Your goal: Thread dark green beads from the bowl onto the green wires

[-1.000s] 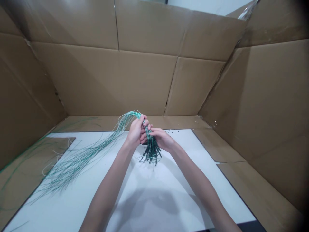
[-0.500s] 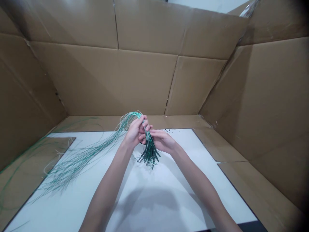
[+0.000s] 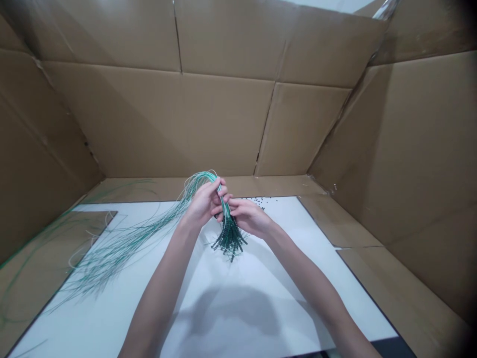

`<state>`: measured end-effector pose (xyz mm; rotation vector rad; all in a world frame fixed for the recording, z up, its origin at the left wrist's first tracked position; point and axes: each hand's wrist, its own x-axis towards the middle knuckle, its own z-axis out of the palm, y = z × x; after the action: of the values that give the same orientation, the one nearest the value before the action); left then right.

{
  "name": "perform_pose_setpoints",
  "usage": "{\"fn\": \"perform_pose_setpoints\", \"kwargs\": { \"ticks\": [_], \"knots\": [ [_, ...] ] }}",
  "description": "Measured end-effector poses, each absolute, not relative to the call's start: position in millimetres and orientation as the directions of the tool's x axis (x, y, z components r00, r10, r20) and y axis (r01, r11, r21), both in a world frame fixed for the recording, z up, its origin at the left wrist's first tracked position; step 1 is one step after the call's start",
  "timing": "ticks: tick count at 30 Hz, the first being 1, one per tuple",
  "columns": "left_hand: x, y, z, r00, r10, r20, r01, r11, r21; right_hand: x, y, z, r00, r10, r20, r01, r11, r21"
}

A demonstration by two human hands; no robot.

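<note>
My left hand (image 3: 201, 205) is closed around a bundle of thin green wires (image 3: 225, 223), high up where the wires bend over. My right hand (image 3: 248, 218) is just below and to the right, its fingertips pressed on the same bundle. Dark beaded ends (image 3: 230, 242) hang down below my hands, over the white board. The long, thin wire lengths (image 3: 119, 248) trail off to the lower left, across the board and onto the cardboard. My fingers hide part of the bundle.
A white board (image 3: 298, 278) lies on a cardboard floor, with cardboard walls (image 3: 160, 124) around it on three sides. Small black beads (image 3: 259, 201) are scattered along the board's far edge. A darker cardboard sheet (image 3: 59, 258) lies at the left, under the trailing wires.
My hands and the bundle have shifted slightly to the left. The dark hanging ends have swung a little left too. My grip on the wires looks unchanged.
</note>
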<state>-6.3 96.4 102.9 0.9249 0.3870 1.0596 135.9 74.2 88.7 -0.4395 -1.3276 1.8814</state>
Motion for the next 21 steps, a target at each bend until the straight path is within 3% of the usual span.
{"fn": "perform_pose_setpoints", "kwargs": {
  "ticks": [10, 21],
  "knots": [
    [-11.8, 100.1, 101.6, 0.464, 0.872, 0.159, -0.619, 0.191, 0.762, 127.5, 68.6, 89.2, -0.623, 0.761, 0.182, -0.382, -0.093, -0.920],
    [-12.5, 93.0, 103.6, 0.342, 0.929, 0.138, -0.560, 0.084, 0.824, 116.1, 71.4, 74.5, -0.568, 0.789, 0.234, -0.369, 0.010, -0.929]
  ]
}}
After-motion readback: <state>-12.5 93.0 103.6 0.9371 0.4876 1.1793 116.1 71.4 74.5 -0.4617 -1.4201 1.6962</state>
